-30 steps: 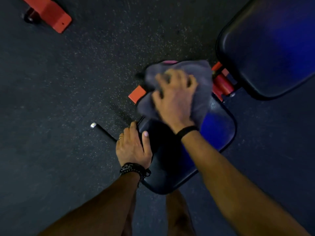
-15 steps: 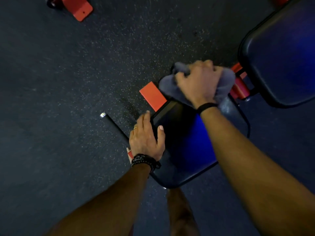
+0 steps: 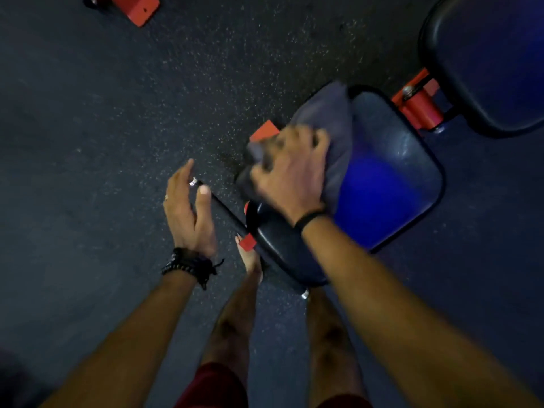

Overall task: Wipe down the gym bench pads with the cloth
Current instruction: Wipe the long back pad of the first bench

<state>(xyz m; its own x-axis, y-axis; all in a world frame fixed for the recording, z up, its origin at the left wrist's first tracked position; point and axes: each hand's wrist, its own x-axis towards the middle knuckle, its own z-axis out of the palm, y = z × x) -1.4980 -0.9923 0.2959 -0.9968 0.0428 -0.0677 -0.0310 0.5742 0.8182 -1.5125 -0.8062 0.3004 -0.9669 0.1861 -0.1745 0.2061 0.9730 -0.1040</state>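
On the left edge of the seat pad, seen from the head camera, the right hand pressed a grey cloth with curled fingers; the cloth draped over that edge toward the speckled floor. The left hand hovered off the pad with fingers straight and apart, holding nothing, above a black bar. The back pad stood apart at upper right, joined by a red bracket.
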